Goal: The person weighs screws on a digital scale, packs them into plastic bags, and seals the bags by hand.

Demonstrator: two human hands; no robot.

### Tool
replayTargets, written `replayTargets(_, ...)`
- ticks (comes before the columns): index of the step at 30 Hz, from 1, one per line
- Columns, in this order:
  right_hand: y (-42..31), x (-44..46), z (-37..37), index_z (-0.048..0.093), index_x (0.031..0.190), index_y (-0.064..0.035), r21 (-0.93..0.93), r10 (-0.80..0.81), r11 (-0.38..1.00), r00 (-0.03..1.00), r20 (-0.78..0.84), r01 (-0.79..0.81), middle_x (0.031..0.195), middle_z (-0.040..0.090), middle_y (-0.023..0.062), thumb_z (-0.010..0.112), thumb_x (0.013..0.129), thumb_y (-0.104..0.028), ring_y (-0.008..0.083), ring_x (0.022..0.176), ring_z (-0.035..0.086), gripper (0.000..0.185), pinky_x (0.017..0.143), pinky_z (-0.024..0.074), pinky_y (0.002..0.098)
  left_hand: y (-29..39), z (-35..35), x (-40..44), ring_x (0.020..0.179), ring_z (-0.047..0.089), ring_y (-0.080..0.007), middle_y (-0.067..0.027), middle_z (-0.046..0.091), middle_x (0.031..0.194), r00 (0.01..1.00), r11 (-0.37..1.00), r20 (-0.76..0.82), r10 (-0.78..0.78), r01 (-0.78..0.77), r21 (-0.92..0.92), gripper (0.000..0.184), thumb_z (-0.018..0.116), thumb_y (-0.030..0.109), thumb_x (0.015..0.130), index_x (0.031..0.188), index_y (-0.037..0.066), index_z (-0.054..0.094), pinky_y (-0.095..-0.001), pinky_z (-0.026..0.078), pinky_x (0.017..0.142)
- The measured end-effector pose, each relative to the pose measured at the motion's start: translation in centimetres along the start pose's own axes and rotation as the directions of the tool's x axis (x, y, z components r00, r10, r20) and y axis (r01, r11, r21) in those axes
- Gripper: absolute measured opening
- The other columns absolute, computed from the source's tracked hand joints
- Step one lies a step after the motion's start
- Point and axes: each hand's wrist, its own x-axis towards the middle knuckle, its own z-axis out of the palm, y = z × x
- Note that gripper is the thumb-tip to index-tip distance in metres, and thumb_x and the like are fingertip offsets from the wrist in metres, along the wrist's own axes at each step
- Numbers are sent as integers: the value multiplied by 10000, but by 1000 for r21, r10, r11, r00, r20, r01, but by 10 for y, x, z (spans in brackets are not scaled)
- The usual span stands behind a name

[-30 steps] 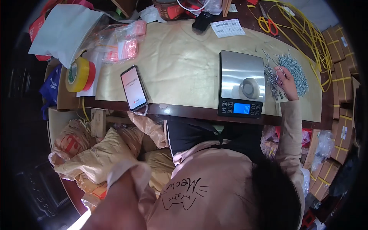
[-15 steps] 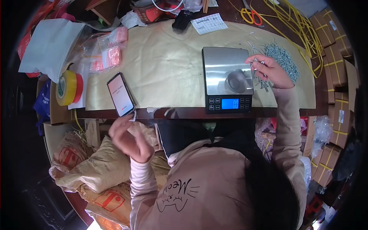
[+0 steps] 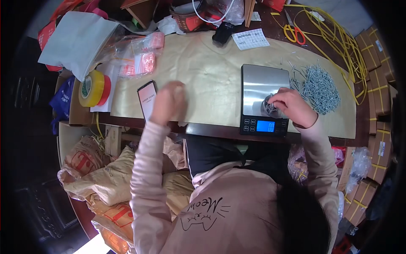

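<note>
My right hand (image 3: 292,106) is over a small round cup (image 3: 265,109) on the steel plate of a digital scale (image 3: 266,80). Its fingers are pinched together on some screws (image 3: 271,108) at the mouth of the cup. The blue display (image 3: 265,126) appears to read 0.0. A large pile of silver screws (image 3: 320,89) lies just right of the scale, with several loose ones near its edge. Smeared by motion, my left hand (image 3: 169,101) is raised beside and partly in front of a phone (image 3: 146,98) with a lit screen; its fingers cannot be made out.
Packets of pink-marked plastic bags (image 3: 144,62) lie at the back left, near yellow and red tape rolls (image 3: 94,89). Scissors (image 3: 294,34), a printed sheet (image 3: 250,39) and a black object (image 3: 223,34) are at the back. Yellow strapping (image 3: 344,46) is coiled at the right.
My right hand has moved from the screw pile to the cup, bringing screws. My left hand has risen from below the table edge to beside the phone. The camera view has shifted slightly.
</note>
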Motion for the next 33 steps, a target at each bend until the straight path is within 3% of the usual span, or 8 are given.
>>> replayTargets(8,46,-30,-39,669,981,-27,585,391,764,917,-82,-274,866,669,125,652,782,-19,235,779,654,200,683,515,332,-118,-16,94,984,592,-429,-241,630,962,925,782,-347,-155,329,529,410,555,392,874,1069,31,555,-507,478,806)
replayTargets(14,99,-62,-39,655,1028,-49,-281,123,910,845,-521,-306,1006,650,140,664,774,-53,270,846,638,254,763,512,343,-130,-25,108,875,628,-441,-236,652,915,930,691,-294,-220,361,626,451,551,469,863,980,35,592,-525,489,739)
replayTargets(17,45,-43,-45,653,993,-55,123,281,959,922,-267,-256,997,641,133,668,760,-63,293,917,616,233,807,493,369,-110,-44,109,851,635,-425,-226,665,881,944,688,-288,-161,316,653,355,583,375,859,921,29,636,-507,496,726)
replayTargets(19,41,-35,-33,650,950,-56,-1,184,983,977,-111,-185,947,632,126,674,747,-64,289,914,609,205,809,483,375,-81,-62,104,840,635,-420,-225,669,869,951,724,-301,-75,260,640,249,604,267,860,896,28,661,-488,503,714)
replayTargets(22,55,-37,-11,640,860,-60,-19,173,985,985,-13,-173,858,616,95,689,709,-23,269,847,599,163,746,472,356,-33,-74,85,794,676,-319,-189,686,841,945,864,-317,86,88,495,132,592,93,857,933,19,672,-416,523,675)
replayTargets(25,72,-37,-6,625,784,-54,63,195,979,981,12,-196,820,607,114,692,719,-66,278,803,604,94,681,464,350,3,-66,60,747,676,-183,-113,702,816,963,994,-260,-64,85,69,152,572,0,848,974,-2,656,-311,526,630)
replayTargets(28,86,-48,-14,620,783,-44,89,333,941,942,-51,-328,805,599,119,691,731,-73,275,770,608,92,659,471,359,8,-42,35,747,642,-90,-55,695,862,970,785,-4,-244,195,-588,206,570,4,856,1052,-14,634,-233,514,626)
replayTargets(33,55,-48,-25,617,920,-67,-131,240,946,912,-333,-297,868,638,117,685,749,-102,303,827,625,187,681,488,385,-14,8,12,831,651,-121,-104,680,1004,849,741,369,-378,517,-429,265,555,10,872,1130,-22,603,-247,524,694)
